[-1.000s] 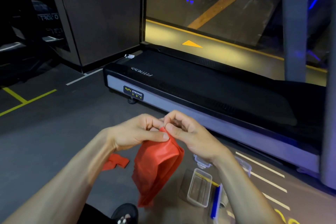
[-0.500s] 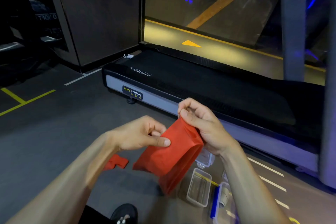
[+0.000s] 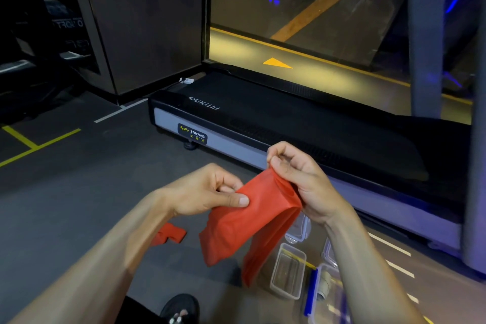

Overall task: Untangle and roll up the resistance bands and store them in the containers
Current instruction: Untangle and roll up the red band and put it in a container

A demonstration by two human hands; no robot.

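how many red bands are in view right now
2: one red band held up between the left hand and right hand; a folded red band on the floor. Others may be hidden.

head view: worn on person's head | faces forward and down | close above hands, floor and treadmill beyond

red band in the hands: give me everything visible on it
The red band is a wide, flat loop of thin, matte, rubbery-looking sheet, creased and partly opened. It is held in the air above the floor, slanting up to the right. The left hand pinches its left edge with the thumb on top; the right hand pinches its raised upper corner. Two folds hang down, the right one longer, in front of a clear container. Nothing else touches it.
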